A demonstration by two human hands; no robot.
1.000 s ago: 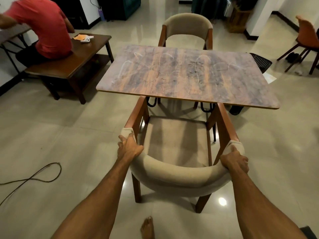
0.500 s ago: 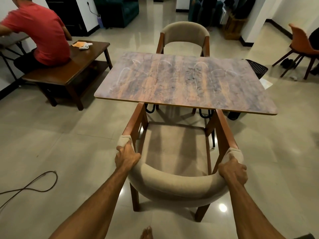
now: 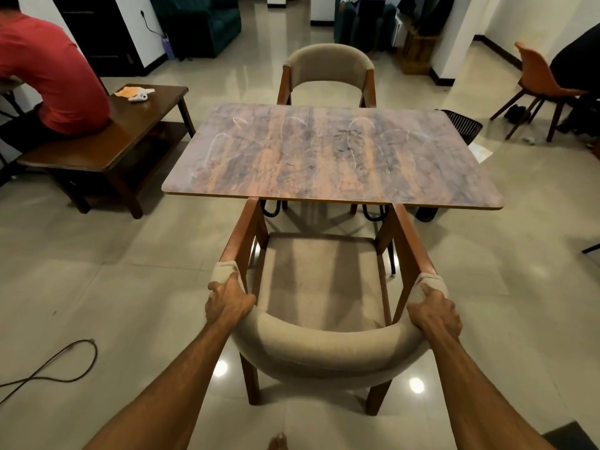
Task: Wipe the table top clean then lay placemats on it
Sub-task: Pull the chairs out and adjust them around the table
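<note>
Chair (image 3: 324,352) backrest gripped by left hand (image 3: 229,303) and right hand (image 3: 433,315), fingertips hidden, armrest tips under table (image 3: 324,164).

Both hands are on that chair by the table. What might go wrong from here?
The arms of the chair reach the edge of the table, so a careless shove or lift might knock the top. A bare foot sits just behind the rear legs and might get hit if the left hand and right hand pull back.
</note>
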